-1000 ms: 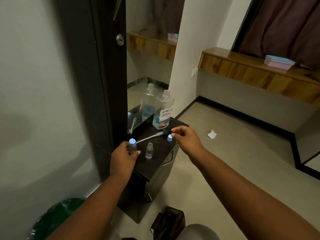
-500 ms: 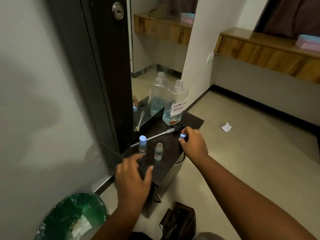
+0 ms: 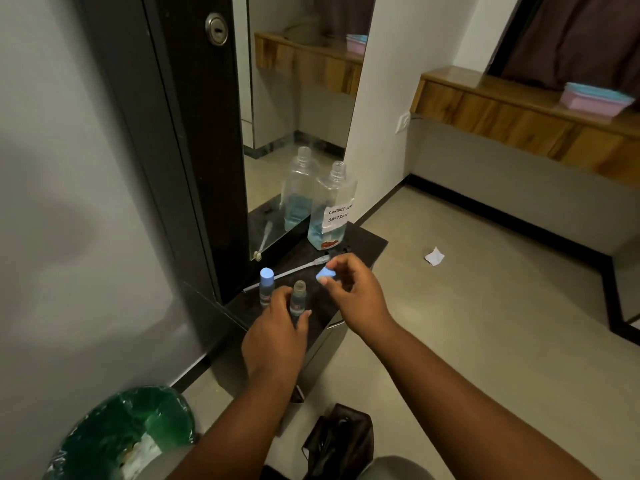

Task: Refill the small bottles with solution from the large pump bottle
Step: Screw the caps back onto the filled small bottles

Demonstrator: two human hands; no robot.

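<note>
**Cap in the R grip, open bottle in the L**

R hand [image 3: 353, 292] up over the tabletop [image 3: 367, 242], thumb & forefinger pinching a small blue cap [image 3: 326, 273], other fingers loosely curled behind. L hand [image 3: 277, 327] low at the front edge, fingers & thumb wrapped round the base of the uncapped small bottle [image 3: 298, 299], which stands upright, neck open, between the two hands. Cap is near that neck, up & to its right, not touching.

Just left of it: second small bottle [image 3: 266, 285], blue cap on, upright, close beside the L fingers — touching or not, can't tell. Behind both, the pump tube [image 3: 294, 270] lies flat across the dark top, its head end near the R hand. Further back, the large bottle [image 3: 330, 206], no pump in its neck, blue liquid low inside, handwritten label reading "contact … solution", standing against the mirror [image 3: 298, 109].

Floor: green-lined bin [image 3: 121, 434] lower left, dark bag [image 3: 339, 441] near the cabinet foot, paper scrap [image 3: 434, 256] off to the right.
</note>
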